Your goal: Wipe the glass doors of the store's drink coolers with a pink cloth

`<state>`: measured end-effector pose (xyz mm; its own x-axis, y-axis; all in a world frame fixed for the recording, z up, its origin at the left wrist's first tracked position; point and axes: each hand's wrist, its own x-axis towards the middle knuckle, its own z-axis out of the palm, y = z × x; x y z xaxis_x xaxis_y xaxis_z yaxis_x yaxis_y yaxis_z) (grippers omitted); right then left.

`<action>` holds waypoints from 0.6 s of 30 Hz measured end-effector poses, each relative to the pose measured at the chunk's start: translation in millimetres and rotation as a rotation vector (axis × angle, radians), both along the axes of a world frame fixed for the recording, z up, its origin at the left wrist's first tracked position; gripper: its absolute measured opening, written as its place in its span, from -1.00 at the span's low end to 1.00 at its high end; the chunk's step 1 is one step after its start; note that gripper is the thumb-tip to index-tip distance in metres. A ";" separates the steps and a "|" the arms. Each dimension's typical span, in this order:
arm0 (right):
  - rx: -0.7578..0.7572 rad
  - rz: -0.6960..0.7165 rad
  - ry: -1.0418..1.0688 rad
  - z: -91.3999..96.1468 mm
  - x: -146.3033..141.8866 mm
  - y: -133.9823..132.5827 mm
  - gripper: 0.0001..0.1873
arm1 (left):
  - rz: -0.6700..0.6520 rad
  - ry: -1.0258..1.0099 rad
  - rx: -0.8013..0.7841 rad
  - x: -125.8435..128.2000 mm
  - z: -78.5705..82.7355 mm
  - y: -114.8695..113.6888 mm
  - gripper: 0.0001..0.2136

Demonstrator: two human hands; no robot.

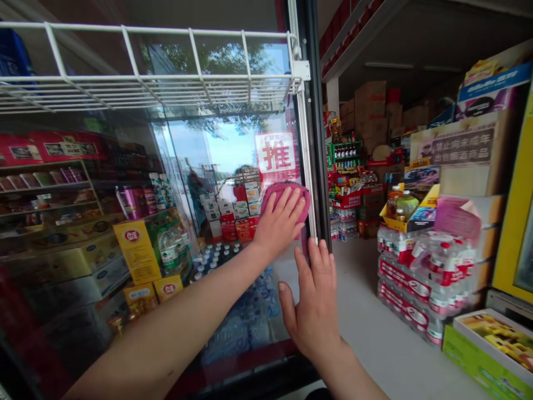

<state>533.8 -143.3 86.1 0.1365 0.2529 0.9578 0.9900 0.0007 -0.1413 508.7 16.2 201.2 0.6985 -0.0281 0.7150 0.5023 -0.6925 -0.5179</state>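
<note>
My left hand presses a pink cloth flat against the glass door, just below a red sign with a white character. The fingers lie stretched over the cloth. My right hand rests lower, fingers straight and together, flat against the glass near the door's black edge frame. It holds nothing. The glass reflects sky, trees and shop goods.
A white wire rack hangs at the top left. Shrink-wrapped bottle packs stack on the right, with cardboard boxes and a green-yellow carton nearby. Shelves of goods stand at the back across the grey floor.
</note>
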 end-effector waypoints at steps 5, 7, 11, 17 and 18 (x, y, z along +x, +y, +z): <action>-0.009 -0.004 -0.029 0.8 -6.5 -0.2 -0.26 | -0.013 0.071 0.009 -10.0 -48.3 -5.1 -0.40; -0.006 -0.001 -0.052 1.6 -6.7 0.7 -0.28 | -0.026 0.090 0.015 -13.5 -53.6 -5.0 -0.39; -0.008 -0.007 -0.064 5.0 -7.1 4.4 -0.27 | -0.048 0.074 0.023 -21.6 -29.1 1.3 -0.35; 0.008 0.030 -0.088 7.4 -17.5 14.3 -0.30 | 0.020 -0.152 -0.016 -54.8 28.9 22.3 -0.24; 0.010 0.040 -0.095 7.4 -20.2 16.7 -0.30 | 0.030 -0.179 -0.018 -63.8 33.8 26.2 -0.24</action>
<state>513.6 -126.7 93.6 0.0350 0.2464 0.9685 0.9981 0.0414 -0.0466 444.9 42.4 235.0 0.5604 0.0050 0.8282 0.6061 -0.6839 -0.4060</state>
